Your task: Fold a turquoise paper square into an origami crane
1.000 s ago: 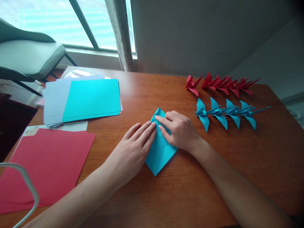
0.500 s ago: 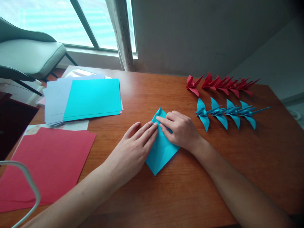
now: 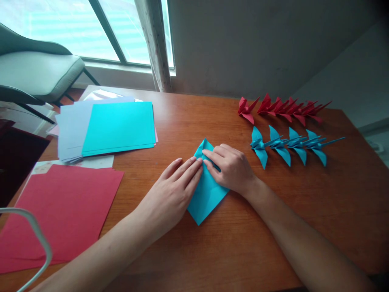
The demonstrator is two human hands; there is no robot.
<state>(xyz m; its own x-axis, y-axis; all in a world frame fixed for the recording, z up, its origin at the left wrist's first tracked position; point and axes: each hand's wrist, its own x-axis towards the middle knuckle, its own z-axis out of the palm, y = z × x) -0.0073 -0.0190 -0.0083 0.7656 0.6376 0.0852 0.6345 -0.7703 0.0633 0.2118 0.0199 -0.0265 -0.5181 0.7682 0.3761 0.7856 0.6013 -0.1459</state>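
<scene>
Cannot see the left corner of the folded blue paper [image 3: 208, 196] under the left hand [image 3: 173, 188], or all the red sheets [image 3: 67, 209], cut off at left, or count the overlapping red cranes [image 3: 293, 109].

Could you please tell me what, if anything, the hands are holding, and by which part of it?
The left hand and right hand rest their fingers on the folded blue paper near its far corner; no clear grip shows.

The left hand [image 3: 173, 190] is laid palm down, fingers [image 3: 189, 175] extended, while the right hand [image 3: 232, 167] is held just beside it, index finger [image 3: 212, 155] and thumb [image 3: 211, 170] stretched leftward, other fingers [image 3: 226, 149] curled. Both bare forearms [image 3: 281, 215] are angled inward from the table's [image 3: 194, 259] near edge.
</scene>
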